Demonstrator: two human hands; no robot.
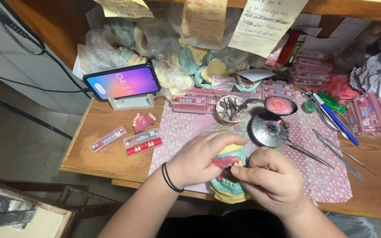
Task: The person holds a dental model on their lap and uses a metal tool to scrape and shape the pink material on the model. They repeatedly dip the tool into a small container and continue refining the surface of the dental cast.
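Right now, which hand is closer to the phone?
The left hand. It holds the dental model on the side toward the phone, which stands up and to the left on its stand. The right hand is on the model's far side, farther from it.

One phone (pixel 122 82), two hands (pixel 203 158), one spoon (pixel 280 105)

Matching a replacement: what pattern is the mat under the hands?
Pink mat with small white flowers, head view.
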